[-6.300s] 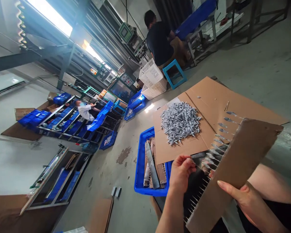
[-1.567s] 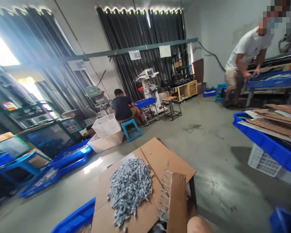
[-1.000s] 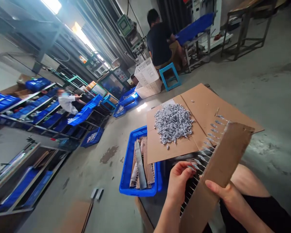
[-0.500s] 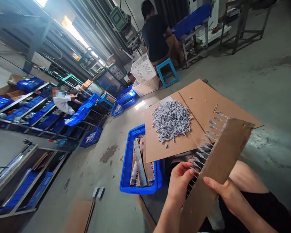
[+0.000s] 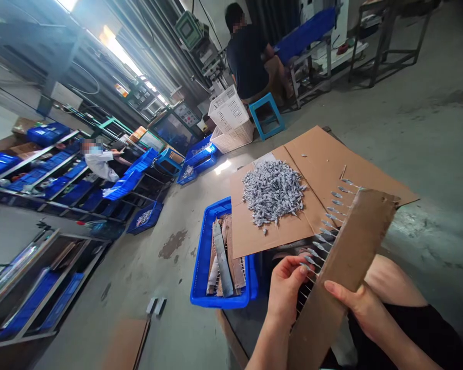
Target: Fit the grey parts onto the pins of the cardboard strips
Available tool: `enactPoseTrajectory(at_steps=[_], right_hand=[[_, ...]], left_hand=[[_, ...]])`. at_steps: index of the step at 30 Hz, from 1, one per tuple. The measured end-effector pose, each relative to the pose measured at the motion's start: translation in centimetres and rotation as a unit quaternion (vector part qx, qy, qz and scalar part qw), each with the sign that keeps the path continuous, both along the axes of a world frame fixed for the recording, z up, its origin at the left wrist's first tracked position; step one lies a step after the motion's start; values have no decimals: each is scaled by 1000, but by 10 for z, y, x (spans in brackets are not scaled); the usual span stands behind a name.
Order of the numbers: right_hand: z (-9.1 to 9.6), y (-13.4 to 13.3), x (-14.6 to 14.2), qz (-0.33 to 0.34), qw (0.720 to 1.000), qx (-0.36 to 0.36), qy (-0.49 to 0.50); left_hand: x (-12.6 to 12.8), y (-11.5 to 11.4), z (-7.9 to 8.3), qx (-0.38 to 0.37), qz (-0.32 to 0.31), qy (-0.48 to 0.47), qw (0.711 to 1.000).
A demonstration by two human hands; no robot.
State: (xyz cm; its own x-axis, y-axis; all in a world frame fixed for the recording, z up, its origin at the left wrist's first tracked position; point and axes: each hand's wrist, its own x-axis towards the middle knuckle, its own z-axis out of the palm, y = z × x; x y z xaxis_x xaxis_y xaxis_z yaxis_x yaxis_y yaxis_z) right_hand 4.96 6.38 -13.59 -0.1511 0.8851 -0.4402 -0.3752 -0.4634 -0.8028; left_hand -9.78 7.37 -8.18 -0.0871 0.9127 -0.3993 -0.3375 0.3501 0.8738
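Observation:
A long brown cardboard strip (image 5: 357, 252) slants up and away, with thin pins sticking out along its left edge. Small grey, spindle-shaped pieces (image 5: 319, 246) sit on the pins of its upper part; lower pins look bare. My right hand (image 5: 364, 306) is closed around the strip, thumb on its face. At the left edge, the thumb and finger of my left hand (image 5: 285, 290) pinch one grey piece at a pin; fingertips partly hide it. Beyond the hands, a heap of similar grey pieces (image 5: 273, 192) lies on a flat cardboard sheet (image 5: 312, 154).
Left of the sheet stands a blue bin (image 5: 200, 257) holding cardboard strips and a grey flat bar (image 5: 223, 262). White crates (image 5: 229, 113) and a blue stool (image 5: 268, 115) are farther back. One person sits near the stool, another by the blue bins at left.
The cardboard strip has shifted very slightly left. My left hand stays pinched at nearly the same pin, and my right hand keeps its grip.

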Motion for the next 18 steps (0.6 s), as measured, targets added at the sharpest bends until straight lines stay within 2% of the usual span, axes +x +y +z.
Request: enactPoseTrajectory(at_steps=[10, 13, 18], right_hand=[[-5, 2, -5, -16, 997, 16, -68], [-4, 2, -6, -16, 998, 3, -52], [-5, 2, -10, -61, 998, 2, -17]], left_hand=[[-3, 1, -8, -22, -5, -14, 1000], [-1, 2, -8, -29, -4, -13, 999], [3, 0, -7, -18, 2, -13, 1000]])
